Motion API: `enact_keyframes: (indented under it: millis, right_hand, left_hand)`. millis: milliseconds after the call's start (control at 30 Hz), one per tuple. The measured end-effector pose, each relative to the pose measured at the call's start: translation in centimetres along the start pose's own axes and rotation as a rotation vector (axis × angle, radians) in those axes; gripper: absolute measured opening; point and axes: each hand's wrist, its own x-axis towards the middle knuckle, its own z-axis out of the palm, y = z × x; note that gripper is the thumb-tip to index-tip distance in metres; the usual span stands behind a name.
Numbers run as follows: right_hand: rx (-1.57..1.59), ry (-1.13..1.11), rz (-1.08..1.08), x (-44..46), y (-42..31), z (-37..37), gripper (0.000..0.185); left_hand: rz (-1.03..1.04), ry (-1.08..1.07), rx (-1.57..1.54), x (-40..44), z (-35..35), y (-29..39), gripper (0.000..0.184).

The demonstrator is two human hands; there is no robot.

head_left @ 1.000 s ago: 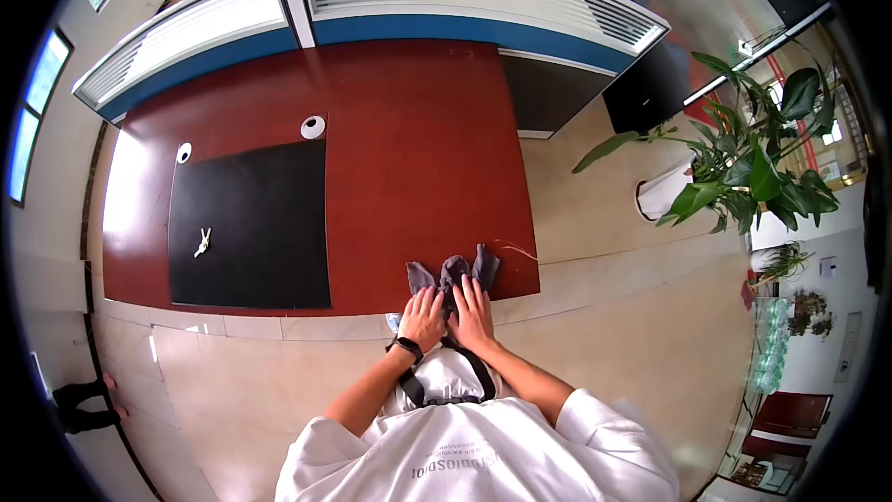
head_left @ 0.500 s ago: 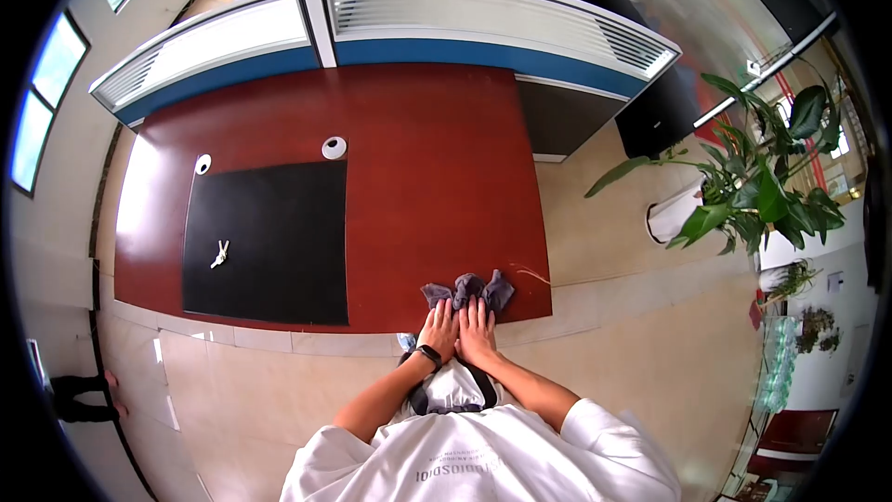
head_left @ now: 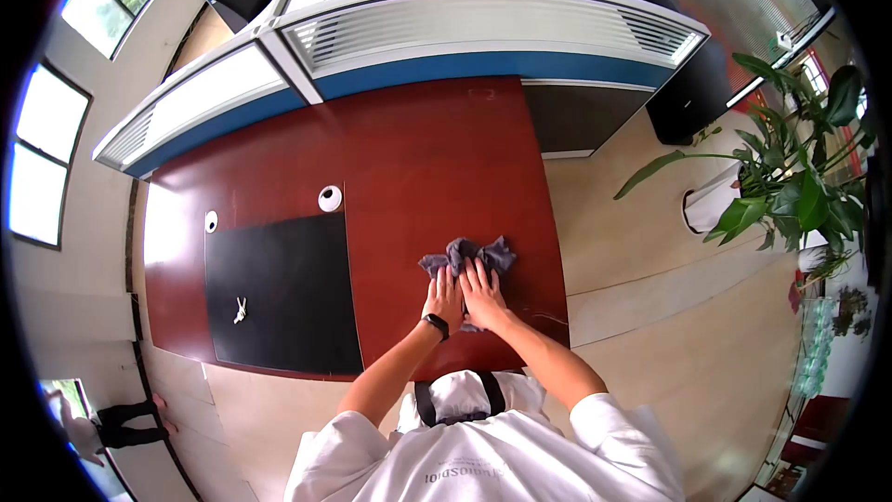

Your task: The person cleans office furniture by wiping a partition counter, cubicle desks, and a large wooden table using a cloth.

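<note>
A crumpled dark grey-purple cloth (head_left: 462,250) lies on the reddish-brown desk top (head_left: 427,167), near its right end. Both hands press on it side by side with arms stretched forward. My left hand (head_left: 443,298), below a black wristband, lies flat with its fingers extended over the near part of the cloth. Beside it, my right hand (head_left: 482,296) is also flat, its fingers straight on the cloth. Bunched fabric shows beyond the fingertips, and a small piece shows beneath the wrists. The palms hide the rest.
A black desk mat (head_left: 279,288) with a bunch of keys (head_left: 241,310) lies to the left. Two round white cable grommets (head_left: 330,198) sit behind it. A partition (head_left: 483,33) borders the far edge. A potted plant (head_left: 790,195) stands right, and another person (head_left: 121,423) is at far left.
Both hands and the cloth have moved forward, away from the desk's near edge. My body leans further over the desk, and the camera view has shifted.
</note>
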Motion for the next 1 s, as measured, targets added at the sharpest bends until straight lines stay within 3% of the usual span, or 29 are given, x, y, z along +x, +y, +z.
enact_keyframes:
  millis: [100, 567, 667, 833, 1000]
  right_hand:
    - [0.149, 0.134, -0.041, 6.1, 3.9, -1.3, 0.116]
    - [0.149, 0.142, 0.087, 32.1, 12.7, -11.8, 0.121]
    - [0.113, 0.152, 0.104, 36.5, 12.8, -12.9, 0.119]
    - [0.117, 0.188, 0.187, 38.6, 11.8, -13.2, 0.117]
    - [0.105, 0.131, 0.183, 36.1, 10.2, -12.7, 0.114]
  left_hand:
    - [0.013, -0.046, 0.044, 5.7, -3.4, -4.1, 0.089]
    - [0.015, -0.192, 0.188, 28.5, -16.2, -21.7, 0.099]
    - [0.001, -0.156, 0.094, 31.0, -18.0, -25.3, 0.093]
    - [0.117, 0.029, 0.009, 32.7, -16.5, -30.0, 0.09]
    - [-0.072, -0.134, -0.001, 31.0, -17.2, -26.5, 0.1]
